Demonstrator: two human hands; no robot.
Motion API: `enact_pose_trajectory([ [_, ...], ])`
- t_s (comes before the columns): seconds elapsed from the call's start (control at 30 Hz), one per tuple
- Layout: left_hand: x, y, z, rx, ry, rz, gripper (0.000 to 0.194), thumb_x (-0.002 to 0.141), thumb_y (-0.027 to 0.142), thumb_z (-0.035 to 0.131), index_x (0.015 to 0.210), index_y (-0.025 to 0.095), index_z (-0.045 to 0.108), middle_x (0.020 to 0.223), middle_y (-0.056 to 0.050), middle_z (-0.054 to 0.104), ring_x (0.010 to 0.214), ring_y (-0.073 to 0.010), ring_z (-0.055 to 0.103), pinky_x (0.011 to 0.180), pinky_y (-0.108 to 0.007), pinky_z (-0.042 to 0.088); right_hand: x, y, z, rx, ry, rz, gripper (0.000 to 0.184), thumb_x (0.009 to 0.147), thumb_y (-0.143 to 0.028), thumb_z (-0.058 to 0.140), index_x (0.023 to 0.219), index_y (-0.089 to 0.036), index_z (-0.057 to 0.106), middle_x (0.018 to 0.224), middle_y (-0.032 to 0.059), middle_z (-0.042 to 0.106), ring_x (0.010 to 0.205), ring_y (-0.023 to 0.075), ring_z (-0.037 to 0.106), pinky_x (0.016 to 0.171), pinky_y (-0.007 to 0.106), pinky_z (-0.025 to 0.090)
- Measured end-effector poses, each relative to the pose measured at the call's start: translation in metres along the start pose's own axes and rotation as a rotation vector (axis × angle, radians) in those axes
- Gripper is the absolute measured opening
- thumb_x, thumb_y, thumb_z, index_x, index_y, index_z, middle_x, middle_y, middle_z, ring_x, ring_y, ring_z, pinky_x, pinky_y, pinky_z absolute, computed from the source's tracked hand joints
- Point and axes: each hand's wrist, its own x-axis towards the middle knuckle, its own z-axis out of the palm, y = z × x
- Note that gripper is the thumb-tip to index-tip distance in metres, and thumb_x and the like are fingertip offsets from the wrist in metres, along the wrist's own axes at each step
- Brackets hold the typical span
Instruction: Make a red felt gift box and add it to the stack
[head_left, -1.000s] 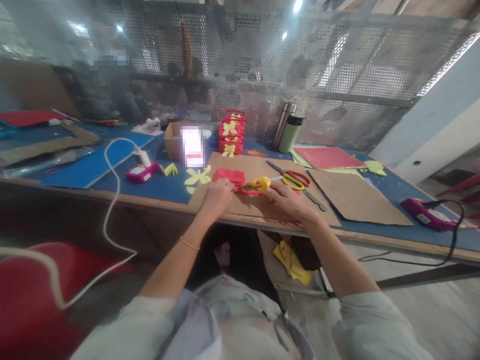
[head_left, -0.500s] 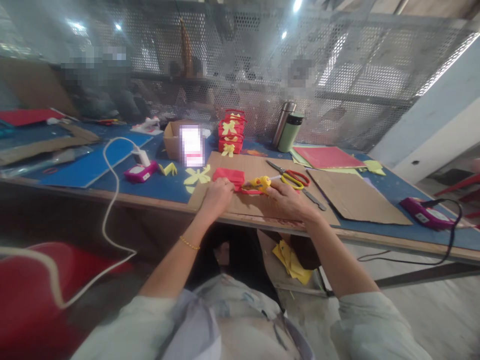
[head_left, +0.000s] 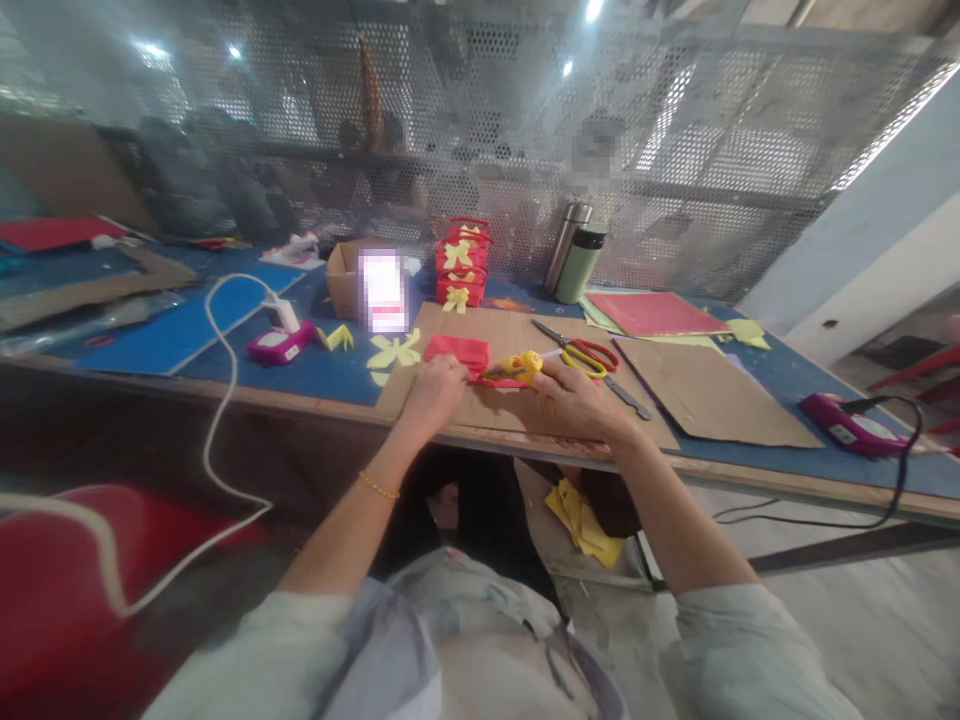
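My left hand pinches the near edge of a folded red paper piece on the cardboard sheet. Fingers of my right hand are wrapped round a yellow hot glue gun. A pale glue stick shows at its back, and its nozzle points left at the red paper; whether it touches cannot be made out. Beyond the right hand lie red-and-yellow-handled scissors and a grey flat blade. Yellow paper bow shapes lie left of my left hand.
Red boxes with yellow bows are stacked behind the cardboard. A small carton and a lit phone screen stand left of them, a green flask right. Purple power boxes with cables sit at both sides. Another cardboard piece lies right.
Almost nothing differs. Both hands, the red paper and the glue gun hold nearly the same place; the nozzle end appears shifted very slightly.
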Motion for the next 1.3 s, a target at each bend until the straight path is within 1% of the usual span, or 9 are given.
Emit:
enact_pose_trajectory([
  [0.1, 0.000, -0.002, 0.002, -0.002, 0.021, 0.021, 0.023, 0.099, 0.013, 0.053, 0.100, 0.012, 0.076, 0.103, -0.015, 0.071, 0.103, -0.0272, 0.064, 0.096, -0.042, 0.053, 0.001, -0.002, 0.000, 0.005, 0.004, 0.018, 0.034, 0.100, -0.045, 0.046, 0.087, -0.019, 0.064, 0.088, 0.0048, 0.070, 0.081, 0.0203, 0.059, 0.073, 0.030, 0.042],
  [0.27, 0.000, -0.006, 0.006, -0.042, 0.052, 0.048, 0.021, 0.096, 0.011, 0.056, 0.099, 0.014, 0.077, 0.101, -0.013, 0.071, 0.100, -0.0270, 0.064, 0.094, -0.043, 0.052, 0.005, -0.005, 0.002, -0.007, 0.001, 0.022, 0.033, 0.099, -0.044, 0.045, 0.087, -0.020, 0.063, 0.085, 0.0049, 0.068, 0.079, 0.0210, 0.058, 0.073, 0.031, 0.041],
  [0.57, 0.000, -0.005, 0.004, -0.043, 0.043, 0.034, 0.021, 0.097, 0.012, 0.055, 0.096, 0.013, 0.076, 0.101, -0.014, 0.071, 0.100, -0.0275, 0.064, 0.095, -0.042, 0.053, 0.000, -0.005, -0.004, -0.051, -0.010, 0.029, 0.033, 0.100, -0.042, 0.044, 0.088, -0.019, 0.066, 0.084, 0.0054, 0.068, 0.078, 0.0206, 0.058, 0.072, 0.031, 0.041],
  [0.8, 0.001, -0.006, 0.005, -0.063, 0.047, 0.036, 0.020, 0.095, 0.010, 0.057, 0.095, 0.014, 0.077, 0.100, -0.013, 0.071, 0.102, -0.0268, 0.065, 0.096, -0.043, 0.053, 0.007, -0.004, 0.005, -0.019, 0.000, 0.002, 0.033, 0.100, -0.043, 0.044, 0.086, -0.020, 0.063, 0.082, 0.0042, 0.067, 0.076, 0.0198, 0.056, 0.071, 0.031, 0.040],
  [0.9, 0.001, -0.004, 0.004, -0.054, 0.045, 0.029, 0.021, 0.095, 0.010, 0.056, 0.097, 0.014, 0.076, 0.100, -0.013, 0.071, 0.102, -0.0268, 0.064, 0.096, -0.043, 0.053, 0.006, -0.005, 0.005, -0.009, -0.004, -0.020, 0.034, 0.100, -0.045, 0.045, 0.085, -0.020, 0.063, 0.081, 0.0033, 0.067, 0.077, 0.0191, 0.055, 0.070, 0.030, 0.039],
  [1.03, 0.000, -0.002, 0.002, -0.032, 0.027, 0.016, 0.021, 0.096, 0.011, 0.055, 0.096, 0.014, 0.076, 0.101, -0.014, 0.071, 0.102, -0.0276, 0.064, 0.096, -0.043, 0.053, 0.001, -0.002, -0.001, 0.006, 0.021, 0.001, 0.034, 0.098, -0.045, 0.047, 0.082, -0.020, 0.063, 0.077, 0.0027, 0.064, 0.074, 0.0185, 0.054, 0.068, 0.030, 0.039],
  [1.13, 0.000, -0.004, 0.002, -0.035, 0.034, 0.030, 0.021, 0.097, 0.012, 0.055, 0.094, 0.014, 0.075, 0.101, -0.013, 0.070, 0.101, -0.0272, 0.064, 0.096, -0.043, 0.053, -0.007, 0.003, -0.010, 0.079, 0.063, 0.013, 0.041, 0.098, -0.053, 0.047, 0.080, -0.020, 0.063, 0.075, 0.0032, 0.061, 0.070, 0.0174, 0.053, 0.066, 0.030, 0.040],
  [1.23, 0.000, -0.005, 0.004, -0.042, 0.044, 0.037, 0.021, 0.097, 0.013, 0.054, 0.096, 0.013, 0.075, 0.103, -0.014, 0.071, 0.100, -0.0274, 0.064, 0.096, -0.043, 0.053, -0.024, 0.009, -0.026, 0.155, 0.113, 0.034, 0.050, 0.097, -0.063, 0.048, 0.084, -0.019, 0.068, 0.075, 0.0031, 0.061, 0.065, 0.0155, 0.051, 0.061, 0.029, 0.040],
  [1.3, 0.000, -0.006, 0.005, -0.062, 0.053, 0.035, 0.022, 0.097, 0.012, 0.054, 0.097, 0.013, 0.075, 0.104, -0.014, 0.071, 0.100, -0.0275, 0.064, 0.098, -0.044, 0.052, -0.040, 0.017, -0.043, 0.148, 0.192, 0.083, 0.054, 0.095, -0.069, 0.049, 0.085, -0.019, 0.068, 0.071, 0.0023, 0.059, 0.061, 0.0150, 0.050, 0.058, 0.028, 0.039],
])
